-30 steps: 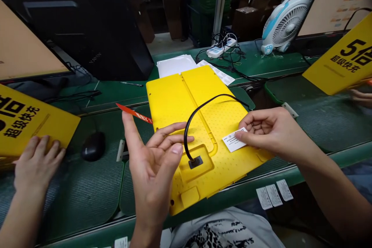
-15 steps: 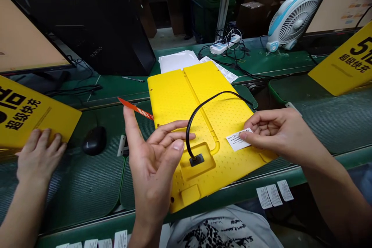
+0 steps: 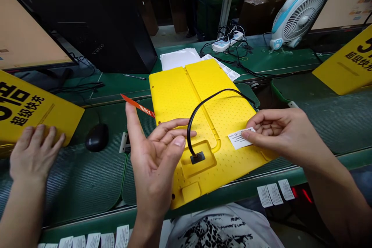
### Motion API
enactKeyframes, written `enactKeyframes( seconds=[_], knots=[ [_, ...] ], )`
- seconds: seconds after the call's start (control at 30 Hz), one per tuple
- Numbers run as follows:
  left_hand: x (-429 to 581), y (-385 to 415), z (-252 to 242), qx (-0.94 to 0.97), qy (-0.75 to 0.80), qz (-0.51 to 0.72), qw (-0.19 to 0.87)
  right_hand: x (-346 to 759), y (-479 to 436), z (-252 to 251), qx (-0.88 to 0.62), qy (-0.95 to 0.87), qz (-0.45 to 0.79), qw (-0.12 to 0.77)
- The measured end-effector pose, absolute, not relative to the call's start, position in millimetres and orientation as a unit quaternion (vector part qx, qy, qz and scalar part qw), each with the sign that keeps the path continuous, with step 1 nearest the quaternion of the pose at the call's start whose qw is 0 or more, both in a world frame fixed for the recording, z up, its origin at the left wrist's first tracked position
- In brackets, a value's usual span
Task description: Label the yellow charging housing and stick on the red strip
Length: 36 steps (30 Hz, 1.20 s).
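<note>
Yellow plastic fills the middle of the bench: a dimpled panel (image 3: pixel 203 124) lies flat on the green ribbed mat (image 3: pixel 87 178), its near edge over the bench front; a black cable (image 3: pixel 203 104) rises from a small socket near the panel's lower middle, arches up and runs off to the right past the panel's edge; the right hand (image 3: pixel 279 131) pinches a small white label (image 3: pixel 240 139) between thumb and forefinger, fingers closed on its right end, the label lying on the panel just right of the cable's socket; the left hand (image 3: pixel 154 159) is held palm up over the panel's left side, fingers spread and loose, gripping nothing, its fingertips touching or just beside the cable, which of the two cannot be told; a thin red strip (image 3: pixel 138 106) pokes out behind the thumb of that hand, beside the panel's left edge; a black mouse (image 3: pixel 97 137) sits on the mat to the left; further left another person's hand (image 3: pixel 31 155) rests flat on the corner of a yellow sign (image 3: pixel 35 108) with black print; a white fan (image 3: pixel 299 15) stands at the back right, near a power strip (image 3: pixel 228 40) with tangled wires; white paper sheets (image 3: pixel 178 57) lie behind the panel.
</note>
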<state>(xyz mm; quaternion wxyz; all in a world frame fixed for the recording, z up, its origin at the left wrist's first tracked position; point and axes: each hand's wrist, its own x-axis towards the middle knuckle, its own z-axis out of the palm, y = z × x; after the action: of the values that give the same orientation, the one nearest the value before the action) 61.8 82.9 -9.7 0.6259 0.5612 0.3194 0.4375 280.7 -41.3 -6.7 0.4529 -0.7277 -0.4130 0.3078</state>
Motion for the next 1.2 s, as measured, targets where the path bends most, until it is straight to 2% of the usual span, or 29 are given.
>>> enactKeyframes(
  seconds=[1.2],
  knots=[
    [63.4,82.4,-8.5,0.552,0.327,0.439,0.629,276.8,-41.2,-5.2,-0.736,-0.424,0.291,0.440]
  ],
)
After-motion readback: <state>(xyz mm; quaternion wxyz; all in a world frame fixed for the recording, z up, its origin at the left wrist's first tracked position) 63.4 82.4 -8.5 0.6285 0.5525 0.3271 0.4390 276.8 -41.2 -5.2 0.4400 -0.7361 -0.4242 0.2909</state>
